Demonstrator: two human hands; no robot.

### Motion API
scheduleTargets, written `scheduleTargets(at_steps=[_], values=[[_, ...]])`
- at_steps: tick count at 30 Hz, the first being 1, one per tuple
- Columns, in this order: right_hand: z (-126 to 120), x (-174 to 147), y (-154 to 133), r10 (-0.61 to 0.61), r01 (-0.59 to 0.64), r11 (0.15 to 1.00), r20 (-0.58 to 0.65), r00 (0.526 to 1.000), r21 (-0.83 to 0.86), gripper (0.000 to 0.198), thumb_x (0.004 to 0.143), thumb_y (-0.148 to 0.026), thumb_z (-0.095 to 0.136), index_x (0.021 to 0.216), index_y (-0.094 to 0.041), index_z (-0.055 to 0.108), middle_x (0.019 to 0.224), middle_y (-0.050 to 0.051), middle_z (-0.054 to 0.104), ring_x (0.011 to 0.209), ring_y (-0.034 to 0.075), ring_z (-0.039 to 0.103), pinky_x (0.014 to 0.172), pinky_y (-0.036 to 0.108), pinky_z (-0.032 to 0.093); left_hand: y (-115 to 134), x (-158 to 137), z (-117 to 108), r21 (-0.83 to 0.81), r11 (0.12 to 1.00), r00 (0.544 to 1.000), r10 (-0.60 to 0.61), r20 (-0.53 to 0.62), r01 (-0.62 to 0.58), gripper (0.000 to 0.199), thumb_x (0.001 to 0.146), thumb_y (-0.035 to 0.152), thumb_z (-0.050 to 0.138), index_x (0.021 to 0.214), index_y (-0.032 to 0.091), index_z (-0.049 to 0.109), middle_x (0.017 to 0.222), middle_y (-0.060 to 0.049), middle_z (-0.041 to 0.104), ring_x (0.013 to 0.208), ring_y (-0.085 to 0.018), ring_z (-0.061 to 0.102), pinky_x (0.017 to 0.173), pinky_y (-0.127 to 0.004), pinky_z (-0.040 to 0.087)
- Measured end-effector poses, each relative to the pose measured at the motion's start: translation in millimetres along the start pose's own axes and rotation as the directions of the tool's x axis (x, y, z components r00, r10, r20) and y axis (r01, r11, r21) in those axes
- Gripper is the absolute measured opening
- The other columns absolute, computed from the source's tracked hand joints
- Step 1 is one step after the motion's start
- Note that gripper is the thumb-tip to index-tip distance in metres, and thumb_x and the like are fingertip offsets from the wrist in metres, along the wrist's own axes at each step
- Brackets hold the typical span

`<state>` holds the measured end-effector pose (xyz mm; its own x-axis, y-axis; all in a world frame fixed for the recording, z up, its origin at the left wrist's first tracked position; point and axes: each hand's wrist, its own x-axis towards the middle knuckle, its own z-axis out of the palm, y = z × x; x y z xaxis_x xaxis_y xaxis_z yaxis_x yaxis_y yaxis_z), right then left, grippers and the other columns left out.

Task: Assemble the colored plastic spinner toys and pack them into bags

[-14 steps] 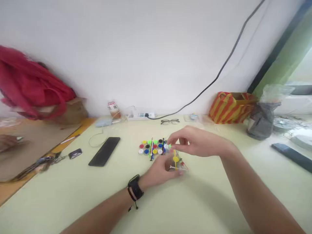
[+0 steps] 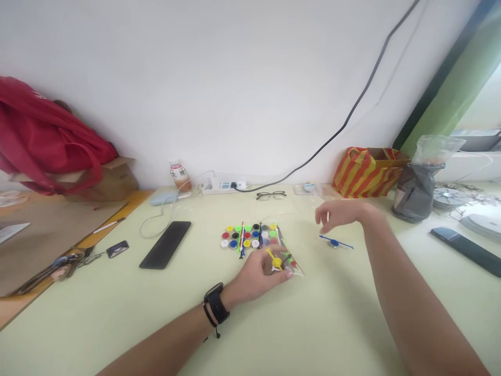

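My left hand (image 2: pixel 256 271), with a black watch on the wrist, is curled around a clear plastic piece near the middle of the table. A yellow spinner arrow (image 2: pixel 277 262) shows between its thumb and fingers, with white, red and green arrow pieces beside it. Whether the clear piece is a bag or a box I cannot tell. My right hand (image 2: pixel 338 215) hovers to the right, fingers loosely bent and nothing visible in them. Just below it, a blue spinner arrow (image 2: pixel 334 243) lies on the table. Rows of coloured round discs (image 2: pixel 247 236) with thin arrows between them sit beyond my left hand.
A black phone (image 2: pixel 166 245) and keys (image 2: pixel 62 263) lie to the left. Glasses (image 2: pixel 271 195), a power strip (image 2: pixel 225 188) and a drink bottle (image 2: pixel 180 176) stand along the wall. A striped bag (image 2: pixel 362 175), a grey bag (image 2: pixel 415 193) and a dark long case (image 2: pixel 465 248) are at right.
My right hand has moved right, away from the clear plastic piece. The blue spinner arrow now shows on the table beneath it. My left hand has stayed nearly in place.
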<state>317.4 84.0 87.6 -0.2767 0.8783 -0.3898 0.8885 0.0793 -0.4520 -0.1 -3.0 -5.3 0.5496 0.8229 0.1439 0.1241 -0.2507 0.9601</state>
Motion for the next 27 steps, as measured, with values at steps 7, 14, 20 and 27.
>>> scheduleTargets(at_steps=[7, 14, 20, 27], values=[[18.8, 24.4, 16.8, 0.052, -0.078, 0.989, 0.193, 0.980, 0.126, 0.028, 0.051, -0.033, 0.087, 0.074, -0.020, 0.076, 0.073, 0.006, 0.076, 0.070, 0.024, 0.071, 0.065, 0.032, 0.053, 0.4, -0.3, 0.9, 0.164, 0.982, 0.995, -0.098, 0.024, 0.093, 0.052, 0.082, 0.045, 0.078, 0.124, 0.017, 0.067, 0.060, 0.008, 0.033, 0.054, -0.009, 0.025, 0.048, -0.023, 0.017], [-17.2, -28.3, -27.9, -0.258, 0.464, 0.774, -0.455, 0.852, 0.431, 0.038, 0.074, -0.047, 0.085, 0.100, -0.019, 0.077, 0.087, 0.009, 0.079, 0.079, 0.023, 0.073, 0.076, 0.036, 0.059, -4.7, 1.4, 1.8, 0.147, 0.986, 0.997, -0.071, -0.039, 0.076, 0.048, 0.082, 0.043, 0.079, 0.121, 0.018, 0.069, 0.059, 0.008, 0.032, 0.054, -0.010, 0.025, 0.049, -0.024, 0.017], [-8.0, -66.6, -91.9, -0.326, 0.644, 0.693, -0.655, 0.682, 0.326, 0.032, 0.077, -0.047, 0.086, 0.096, -0.022, 0.077, 0.085, 0.007, 0.079, 0.076, 0.023, 0.073, 0.071, 0.036, 0.061, -0.2, 1.1, 3.2, 0.146, 0.988, 0.997, -0.036, -0.066, 0.045, 0.043, 0.082, 0.042, 0.079, 0.117, 0.018, 0.071, 0.059, 0.007, 0.044, 0.051, -0.009, 0.025, 0.049, -0.024, 0.020], [18.4, -59.3, -128.5, -0.470, 0.520, 0.852, -0.529, 0.707, -0.062, 0.007, 0.087, -0.023, 0.068, 0.084, -0.020, 0.073, 0.078, 0.002, 0.074, 0.071, 0.018, 0.068, 0.063, 0.029, 0.051, 4.7, 1.0, 2.7, 0.206, 0.978, 0.992, 0.016, -0.129, 0.011, 0.038, 0.083, 0.037, 0.078, 0.117, 0.022, 0.072, 0.099, -0.003, 0.075, 0.060, -0.011, 0.048, 0.055, -0.024, 0.036]])
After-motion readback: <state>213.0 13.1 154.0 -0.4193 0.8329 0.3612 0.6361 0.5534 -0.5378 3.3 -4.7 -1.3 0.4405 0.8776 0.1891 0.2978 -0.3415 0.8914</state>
